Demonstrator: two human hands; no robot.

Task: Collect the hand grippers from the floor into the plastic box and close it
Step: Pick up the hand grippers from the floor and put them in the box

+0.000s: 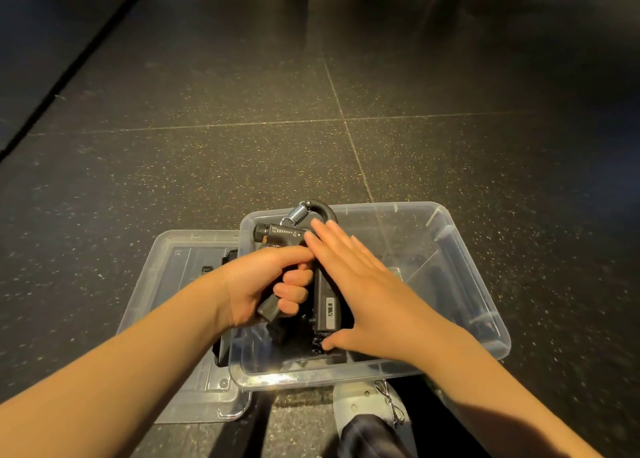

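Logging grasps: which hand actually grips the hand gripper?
The left hand, fingers curled round the hand gripper; the right hand rests flat against it, fingers straight.

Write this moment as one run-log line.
left hand: grips hand gripper | right hand: flat, touching it | plastic box: unclosed | lid: beside box

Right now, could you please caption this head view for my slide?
Left hand grips a gripper over the open box; right hand flat against it; lid alongside.
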